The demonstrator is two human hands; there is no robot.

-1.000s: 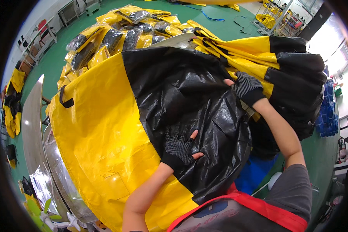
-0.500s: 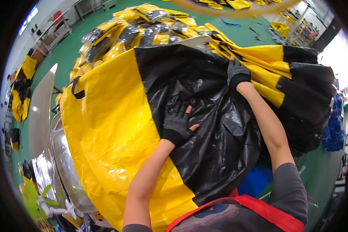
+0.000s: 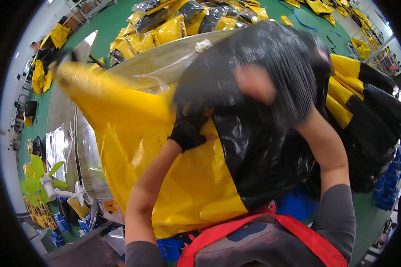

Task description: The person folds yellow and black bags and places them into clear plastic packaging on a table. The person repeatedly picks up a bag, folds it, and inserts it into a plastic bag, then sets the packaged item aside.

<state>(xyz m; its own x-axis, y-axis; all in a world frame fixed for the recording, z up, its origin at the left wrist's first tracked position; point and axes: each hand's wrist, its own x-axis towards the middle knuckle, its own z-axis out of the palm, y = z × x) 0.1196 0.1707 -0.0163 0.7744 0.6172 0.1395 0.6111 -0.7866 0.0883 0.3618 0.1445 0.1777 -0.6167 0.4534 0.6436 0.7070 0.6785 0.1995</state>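
Fingers of left hand point(image 3: 189, 129) at yellow-and-black sheet point(image 3: 196, 178), near colour seam; whether pinching, cannot tell. Right hand point(image 3: 289, 89) blurred against raised black part, finger state unclear. Sheet lies partly across grey table point(image 3: 167, 57), near edge close to person's shirt point(image 3: 245, 249), left corner blurred. Table strip shows along far edge, before wrapped packages point(image 3: 169, 31); stacked sheets point(image 3: 363, 104) crowd right side.

The sheet point(image 3: 209, 173) is yellow toward nine o'clock, black toward three. Fan blades point(image 3: 37, 166) at eight are lime-green, straps point(image 3: 218, 233) at six red.
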